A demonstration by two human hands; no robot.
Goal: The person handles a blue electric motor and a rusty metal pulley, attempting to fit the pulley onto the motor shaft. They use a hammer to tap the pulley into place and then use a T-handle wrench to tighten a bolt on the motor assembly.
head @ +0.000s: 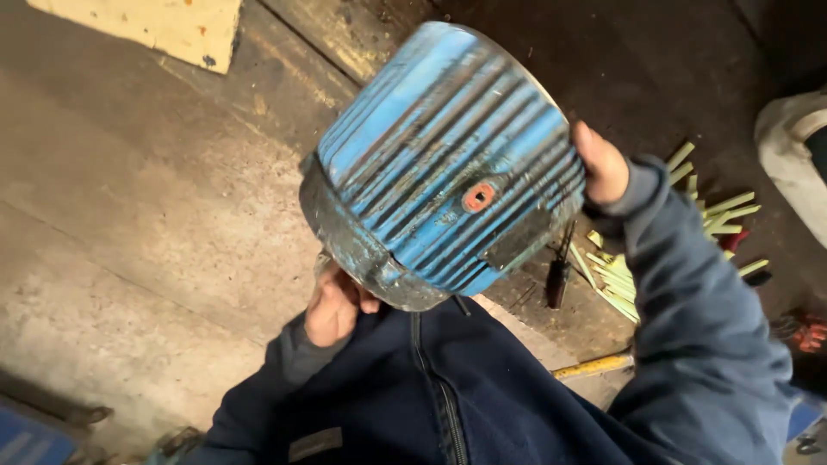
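A: What fills the head view?

B: A blue ribbed motor housing [448,164], drum-shaped, with grimy cooling fins running along its side and a dark, worn rim at the lower left end. It is held up off the concrete floor [129,215], tilted, between both hands and above the person's dark blue zipped jacket [431,387].

A: How does the left hand sit?

B: The left hand [332,306] is just under the housing's dark rim, pressed up against it from below. Its fingers are curled and mostly hidden behind the rim, so I cannot tell how tightly they close.

A: And the right hand?

B: The right hand [600,164] is against the housing's right edge, fingers pressed together and wrapped over the far side, bearing on the casing. Only the back of the hand and knuckles show.

A: Anything on the housing itself?

B: A small orange-red tag [479,196] with a hole, near the middle of its side, and a dark flat plate [515,243] just below and right of that.

A: What lies around the housing?

B: Right of it, on the floor, a scatter of pale green strips [689,232]. Just below its right end lies a dark-handled tool [558,274], and further below, a yellowish handle [593,367]. At the upper left of the housing, well apart, is a cream-coloured board [164,26].
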